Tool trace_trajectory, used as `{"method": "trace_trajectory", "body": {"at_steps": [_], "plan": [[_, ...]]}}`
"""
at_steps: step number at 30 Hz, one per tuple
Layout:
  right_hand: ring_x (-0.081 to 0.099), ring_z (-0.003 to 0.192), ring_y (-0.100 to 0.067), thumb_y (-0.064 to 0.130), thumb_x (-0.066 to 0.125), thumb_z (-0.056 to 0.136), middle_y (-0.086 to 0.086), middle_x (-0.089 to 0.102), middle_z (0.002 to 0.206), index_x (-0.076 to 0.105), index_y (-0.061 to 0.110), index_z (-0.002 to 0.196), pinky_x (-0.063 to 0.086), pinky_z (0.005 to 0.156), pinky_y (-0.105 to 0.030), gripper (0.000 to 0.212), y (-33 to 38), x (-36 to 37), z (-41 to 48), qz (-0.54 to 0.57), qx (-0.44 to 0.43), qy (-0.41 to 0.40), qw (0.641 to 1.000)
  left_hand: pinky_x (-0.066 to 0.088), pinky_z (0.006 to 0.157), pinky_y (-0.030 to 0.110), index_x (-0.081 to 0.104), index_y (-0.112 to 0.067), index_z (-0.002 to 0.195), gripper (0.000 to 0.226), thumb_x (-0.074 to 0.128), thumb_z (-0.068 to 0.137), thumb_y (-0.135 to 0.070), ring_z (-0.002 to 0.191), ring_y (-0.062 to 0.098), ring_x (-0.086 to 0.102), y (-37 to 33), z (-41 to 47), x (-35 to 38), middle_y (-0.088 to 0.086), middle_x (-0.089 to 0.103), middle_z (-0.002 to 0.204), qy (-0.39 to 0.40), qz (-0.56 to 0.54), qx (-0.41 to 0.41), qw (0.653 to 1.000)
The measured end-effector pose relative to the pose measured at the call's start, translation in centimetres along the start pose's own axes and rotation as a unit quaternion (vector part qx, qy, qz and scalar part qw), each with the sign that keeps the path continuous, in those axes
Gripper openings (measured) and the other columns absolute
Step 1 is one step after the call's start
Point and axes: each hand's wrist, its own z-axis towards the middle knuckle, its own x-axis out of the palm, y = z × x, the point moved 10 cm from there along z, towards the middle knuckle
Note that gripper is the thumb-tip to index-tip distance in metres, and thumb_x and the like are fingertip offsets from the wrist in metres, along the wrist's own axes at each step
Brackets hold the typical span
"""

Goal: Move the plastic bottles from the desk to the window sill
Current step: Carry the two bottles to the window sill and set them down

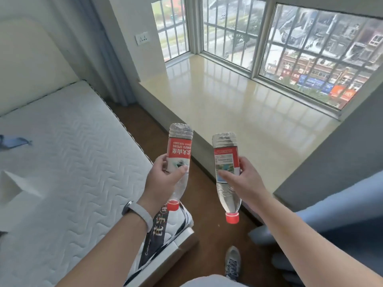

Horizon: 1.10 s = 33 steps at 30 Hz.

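Head view: left hand grip pinches clear plastic bottle with red label, cap down. Right hand grip pinches second clear red-labelled bottle, inverted. Both held above brown floor, near glossy beige window sill.

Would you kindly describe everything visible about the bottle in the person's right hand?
The bottle in the right hand is clear, ribbed plastic with a red cap and a red and white printed label. It is held inverted and tilted, cap toward the person, base toward the window sill. Clear liquid sits in the neck end. The right hand grips it at the label, thumb across the front. It hangs above the brown floor, touching nothing else.
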Motion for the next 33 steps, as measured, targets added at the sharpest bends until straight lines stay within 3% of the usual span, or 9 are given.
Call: {"method": "trace_trajectory", "body": {"at_steps": [2,6,11,16,20,33], "plan": [[0.07,0.088,-0.011,0.032,0.079,0.074,0.007,0.071,0.098,0.058,0.034,0.102,0.058,0.086,-0.047,0.035,0.1,-2.6,2.2,0.003,-0.003,-0.01,1.0,0.06,0.079,0.03,0.053,-0.026,0.128,0.048,0.076,0.087,-0.037,0.098,0.013,0.07,-1.3,1.6,2.9,-0.005,0.069,0.11,0.01,-0.01,0.001,1.0],[0.069,0.09,-0.009,0.032,0.077,0.077,0.01,0.07,0.1,0.055,0.036,0.104,0.058,0.085,-0.042,0.035,0.8,-6.3,6.0,0.006,-0.017,-0.009,1.0,0.06,0.085,0.034,0.052,-0.028,0.129,0.05,0.075,0.086,-0.04,0.101,0.014,0.069,-3.7,3.9,7.6,-0.006,0.068,0.113,0.025,-0.019,0.009,0.999],[0.069,0.089,-0.007,0.029,0.077,0.08,0.011,0.07,0.099,0.056,0.034,0.106,0.056,0.079,-0.033,0.034,1.1,-9.7,8.4,0.022,-0.017,-0.021,0.999,0.061,0.083,0.035,0.054,-0.028,0.128,0.051,0.077,0.084,-0.038,0.101,0.016,0.07,-5.8,6.3,10.9,-0.004,0.069,0.112,0.04,-0.032,0.017,0.999],[0.069,0.086,-0.01,0.026,0.077,0.08,0.009,0.07,0.095,0.056,0.036,0.099,0.056,0.076,-0.035,0.03,0.6,-11.4,10.6,0.03,0.005,-0.039,0.999,0.056,0.072,0.023,0.053,-0.03,0.127,0.048,0.076,0.086,-0.039,0.098,0.011,0.069,-7.2,9.1,11.6,-0.008,0.069,0.109,0.028,-0.026,0.023,0.999],[0.068,0.087,-0.009,0.027,0.077,0.08,0.01,0.07,0.097,0.057,0.033,0.105,0.056,0.075,-0.034,0.033,0.9,-11.8,12.7,0.023,0.012,-0.041,0.999,0.055,0.065,0.019,0.054,-0.03,0.126,0.047,0.076,0.086,-0.039,0.094,0.008,0.07,-7.7,11.7,11.8,-0.009,0.069,0.107,0.024,-0.031,0.019,0.999],[0.066,0.089,-0.01,0.028,0.075,0.082,0.008,0.068,0.101,0.054,0.03,0.113,0.053,0.069,-0.029,0.037,5.5,-9.7,27.1,-0.019,0.027,-0.061,0.998,0.058,0.082,0.034,0.056,-0.03,0.124,0.048,0.079,0.083,-0.038,0.099,0.016,0.07,-9.4,28.4,11.0,-0.003,0.07,0.109,0.053,-0.1,-0.002,0.994]]}}
